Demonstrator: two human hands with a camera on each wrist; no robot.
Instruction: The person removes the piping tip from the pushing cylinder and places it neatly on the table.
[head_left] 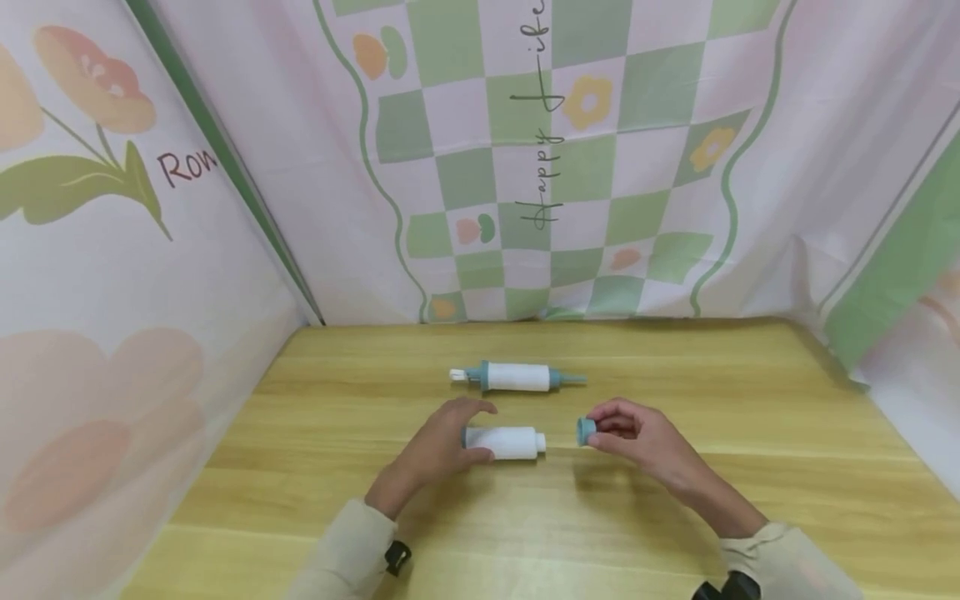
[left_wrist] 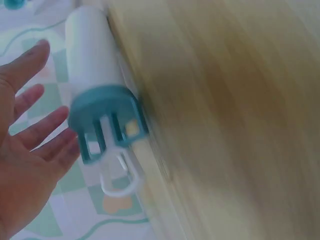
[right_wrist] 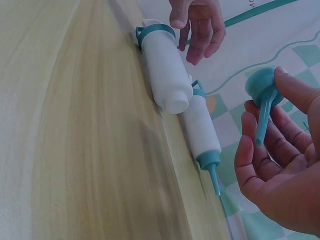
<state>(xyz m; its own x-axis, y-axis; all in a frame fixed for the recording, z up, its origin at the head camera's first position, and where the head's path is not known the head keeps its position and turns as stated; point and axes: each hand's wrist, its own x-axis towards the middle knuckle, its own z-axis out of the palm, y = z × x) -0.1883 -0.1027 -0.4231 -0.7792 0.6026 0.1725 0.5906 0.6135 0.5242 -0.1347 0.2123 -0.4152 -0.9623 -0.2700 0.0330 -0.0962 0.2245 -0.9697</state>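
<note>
A white syringe barrel [head_left: 513, 444] without a nozzle lies on the wooden table, its bare white neck pointing right. My left hand [head_left: 442, 447] hovers about its rear end with thumb and fingers spread, apart from it in the right wrist view. At that end the left wrist view shows a teal collar [left_wrist: 105, 107] and a white looped handle [left_wrist: 120, 187]. Between thumb and fingertips, my right hand [head_left: 648, 442] pinches a teal nozzle cap [right_wrist: 264, 90], its thin spout visible in the right wrist view. The cap is held right of the neck, apart from it.
Behind the barrel lies a second syringe [head_left: 517, 377], with its teal nozzle attached and pointing right. A checkered cloth [head_left: 555, 167] hangs at the table's [head_left: 360, 358] back edge. Another printed cloth [head_left: 112, 275] hangs along the left side.
</note>
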